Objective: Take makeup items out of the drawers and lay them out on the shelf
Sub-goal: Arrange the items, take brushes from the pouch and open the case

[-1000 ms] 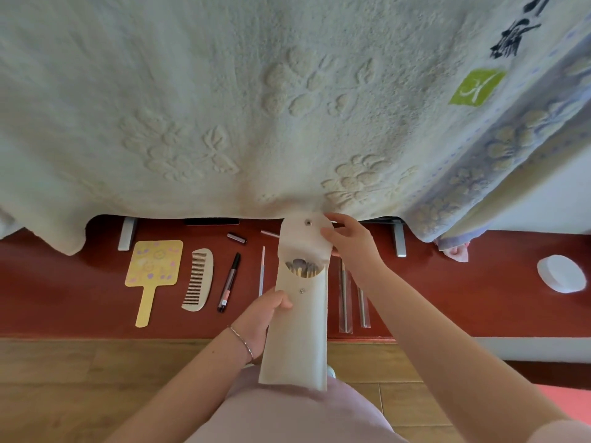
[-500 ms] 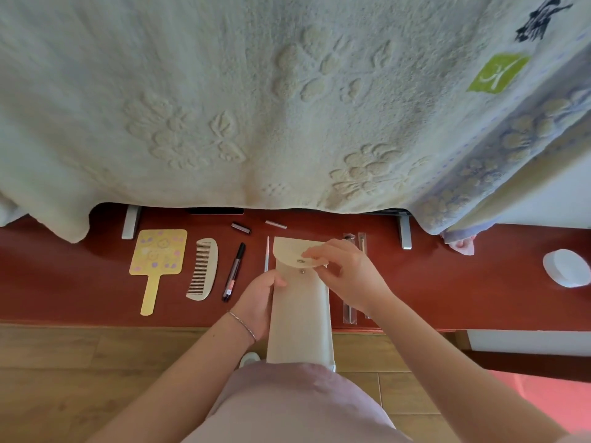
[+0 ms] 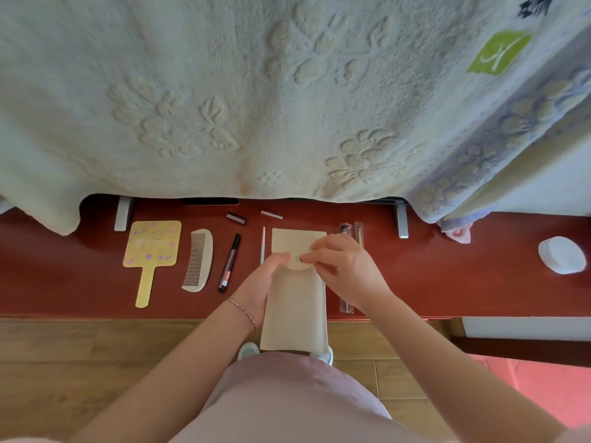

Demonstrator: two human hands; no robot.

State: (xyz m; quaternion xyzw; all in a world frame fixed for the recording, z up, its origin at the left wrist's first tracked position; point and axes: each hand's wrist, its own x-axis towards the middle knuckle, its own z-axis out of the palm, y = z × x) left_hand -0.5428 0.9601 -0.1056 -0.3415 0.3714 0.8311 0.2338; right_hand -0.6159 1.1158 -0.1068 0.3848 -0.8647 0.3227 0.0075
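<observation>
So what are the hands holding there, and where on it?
A cream pouch. The left hand holds its left side; the right hand pinches the flap by the snap.

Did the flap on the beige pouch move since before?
Yes. The flap has folded down toward the person, over the pouch opening; it stood up toward the towel earlier. The right hand presses its snap.

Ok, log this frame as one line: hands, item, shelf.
left hand: grips pouch side | right hand: presses flap snap | beige pouch: flap folded down | shelf: mirror, comb, pen laid out
</observation>
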